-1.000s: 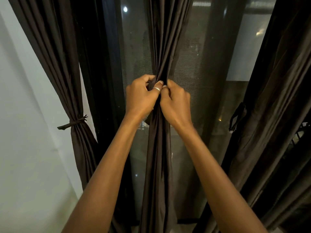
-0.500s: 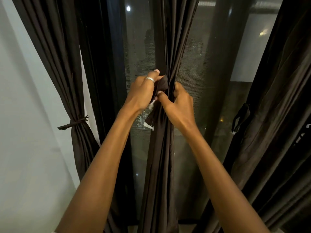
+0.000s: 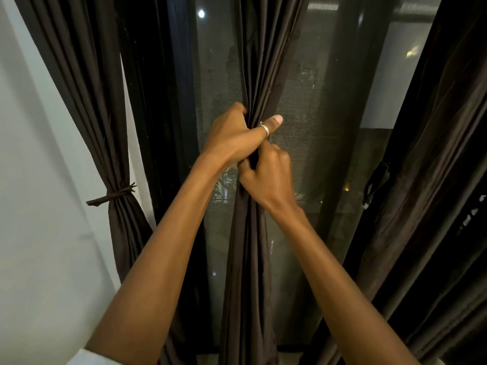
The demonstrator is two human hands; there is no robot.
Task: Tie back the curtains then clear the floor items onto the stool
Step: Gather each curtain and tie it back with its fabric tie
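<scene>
The middle curtain (image 3: 250, 233) is taken as the landmark. It hangs gathered into a narrow bunch in front of the window screen (image 3: 316, 127).

The left hand (image 3: 234, 135) is closed around the bunch from its left side, the thumb, which bears a ring (image 3: 265, 129), reaching across the front. The right hand (image 3: 266, 175) is closed on the same bunch just below and touching the left hand, its fingers curled into the folds. Whether a tie strip is pinched there cannot be told; no strip is visible around this bunch.

To the left of the middle curtain, the left curtain (image 3: 116, 219) is already cinched by a knotted tie (image 3: 113, 197). To the right, the right curtain (image 3: 434, 180) hangs loose, with a tie loop (image 3: 375, 183) dangling on its inner edge. The floor items and the stool are not in view.

Risks judged from this position:
- If either grip is relaxed before a knot is closed, the gathered folds are likely to spread and the bunch would have to be gathered again.
- A strip caught among the dark folds could be lost to sight, or fabric could be knotted in with it.
- A hard downward pull is likely to strain the hanging above, which is out of view.
- A loosely drawn knot may slide down the smooth cloth.
</scene>
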